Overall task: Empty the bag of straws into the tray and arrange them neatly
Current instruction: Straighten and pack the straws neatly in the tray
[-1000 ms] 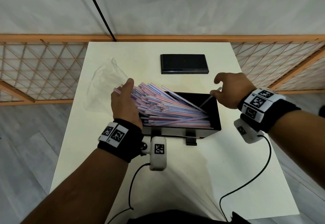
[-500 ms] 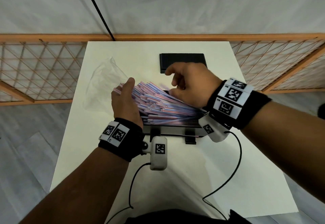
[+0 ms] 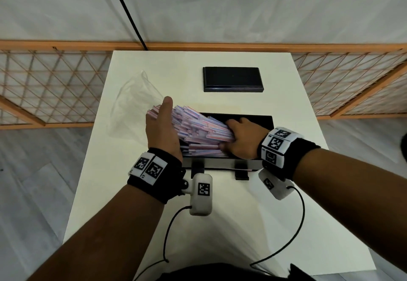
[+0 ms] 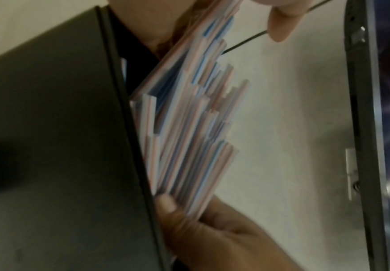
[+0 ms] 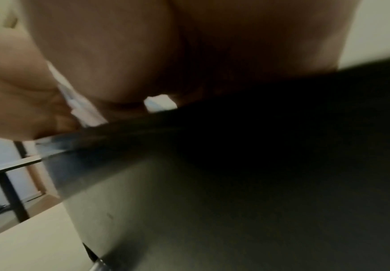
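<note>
While the striped straws (image 3: 198, 131) lie heaped in the black tray (image 3: 262, 119) at the middle of the white table (image 3: 242, 225), the left hand (image 3: 161, 133) presses their left ends with straight fingers. The right hand (image 3: 244, 140) curls around their right ends. An empty clear bag (image 3: 132, 104) lies toward the left edge; a black lid (image 3: 233, 79) rests near the far edge. Wristbands show square black-and-white codes.

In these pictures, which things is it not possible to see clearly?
- Head view: right hand covers the right ends of the straws; their alignment there is unknown.
- Head view: tray floor hidden by straws and hands.
- Right wrist view: blurred, the palm fills it.
- Left hand: fingers hidden behind the straws.
</note>
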Available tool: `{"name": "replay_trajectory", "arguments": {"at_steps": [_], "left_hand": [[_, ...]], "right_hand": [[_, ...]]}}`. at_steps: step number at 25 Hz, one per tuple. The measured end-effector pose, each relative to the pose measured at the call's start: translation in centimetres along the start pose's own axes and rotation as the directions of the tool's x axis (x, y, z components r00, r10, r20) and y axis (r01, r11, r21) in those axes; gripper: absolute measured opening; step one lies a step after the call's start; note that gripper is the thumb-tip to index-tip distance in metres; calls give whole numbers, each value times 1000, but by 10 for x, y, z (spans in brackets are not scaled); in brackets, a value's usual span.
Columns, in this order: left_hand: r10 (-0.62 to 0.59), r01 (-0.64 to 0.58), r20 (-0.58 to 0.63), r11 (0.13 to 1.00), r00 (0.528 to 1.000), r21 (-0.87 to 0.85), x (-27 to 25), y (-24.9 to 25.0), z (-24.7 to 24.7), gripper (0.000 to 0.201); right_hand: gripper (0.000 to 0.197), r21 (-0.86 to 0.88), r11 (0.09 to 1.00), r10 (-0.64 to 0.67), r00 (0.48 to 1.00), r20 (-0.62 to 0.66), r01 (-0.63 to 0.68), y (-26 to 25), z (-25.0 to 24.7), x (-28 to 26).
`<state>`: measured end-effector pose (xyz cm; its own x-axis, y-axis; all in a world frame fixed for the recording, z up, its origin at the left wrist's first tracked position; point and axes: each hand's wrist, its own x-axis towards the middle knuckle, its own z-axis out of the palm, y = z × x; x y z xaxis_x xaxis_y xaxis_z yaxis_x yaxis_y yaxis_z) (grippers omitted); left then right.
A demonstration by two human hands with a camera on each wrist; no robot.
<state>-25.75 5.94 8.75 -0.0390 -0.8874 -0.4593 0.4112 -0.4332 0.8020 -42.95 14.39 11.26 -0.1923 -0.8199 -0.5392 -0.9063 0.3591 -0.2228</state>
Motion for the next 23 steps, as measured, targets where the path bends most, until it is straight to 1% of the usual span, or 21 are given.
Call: {"name": "replay_trajectory", "arguments": {"at_steps": [2, 3, 5, 7, 8, 9, 10, 11, 12, 13, 14, 16, 17, 18, 19, 20, 21, 23], "left_hand": [[31, -28, -26, 991, 999, 133, 3, -3, -2, 116], [55, -49, -30, 982, 998, 180, 5, -5, -4, 123], [68, -62, -22, 974, 997, 217, 7, -3, -7, 122], [52, -44, -38, 979, 998, 197, 5, 2, -9, 120], [40, -32, -39, 982, 998, 189, 3, 4, -11, 118], [22, -16, -31, 984, 999, 177, 0, 4, -12, 114], [6, -3, -17, 987, 1000, 162, -3, 3, -14, 108], [-9, 10, -6, 991, 1000, 133, -4, 1, -15, 99], [-5, 5, -1, 997, 1000, 78, -7, -1, -16, 88], [4, -4, -5, 1000, 1000, 24, -8, -2, -16, 80], [15, -15, -10, 1000, 1000, -2, -9, -2, -15, 79], [17, -15, -26, 999, 1000, 48, -5, -4, -13, 90], [10, -7, -32, 997, 999, 80, -3, -4, -12, 96], [4, -1, -32, 996, 999, 95, -2, -4, -12, 102], [-4, 7, -28, 996, 1000, 93, -1, -5, -12, 107], [-12, 14, -23, 997, 1000, 79, 0, -6, -13, 111], [-14, 15, -20, 999, 1000, 51, 0, -5, -14, 113], [-17, 17, 9, 1000, 1000, 2, -2, -3, -14, 113]], "right_hand": [[59, -1, 999, -36, 998, -45, 36, -7, 2, 3], [59, -8, 999, -49, 996, -81, 49, -10, 2, 3], [63, -31, 999, -46, 988, -146, 42, -15, -1, 2], [72, -51, 999, -29, 980, -198, 19, -16, -7, -5], [74, -44, 999, -31, 968, -248, 21, -14, -9, -11], [73, -34, 999, -40, 954, -299, 32, -12, -10, -17], [66, -22, 998, -63, 944, -324, 59, -9, -10, -24], [57, -16, 996, -93, 949, -301, 92, -6, -8, -29], [51, -5, 991, -130, 961, -246, 132, -4, -3, -33], [51, -3, 988, -154, 972, -178, 156, -2, 4, -34], [57, -7, 982, -189, 973, -133, 189, -1, 12, -34], [75, -40, 971, -237, 967, -90, 234, 1, 23, -29], [74, -33, 971, -238, 968, -75, 236, 0, 25, -26], [66, -23, 972, -233, 970, -68, 232, 0, 25, -23], [55, -35, 979, -204, 978, -54, 202, 0, 23, -21], [49, -61, 983, -173, 984, -38, 171, 2, 22, -19], [51, -84, 988, -130, 992, -2, 129, 2, 19, -18], [53, -81, 992, -95, 994, 50, 99, -1, 17, -16]]}}
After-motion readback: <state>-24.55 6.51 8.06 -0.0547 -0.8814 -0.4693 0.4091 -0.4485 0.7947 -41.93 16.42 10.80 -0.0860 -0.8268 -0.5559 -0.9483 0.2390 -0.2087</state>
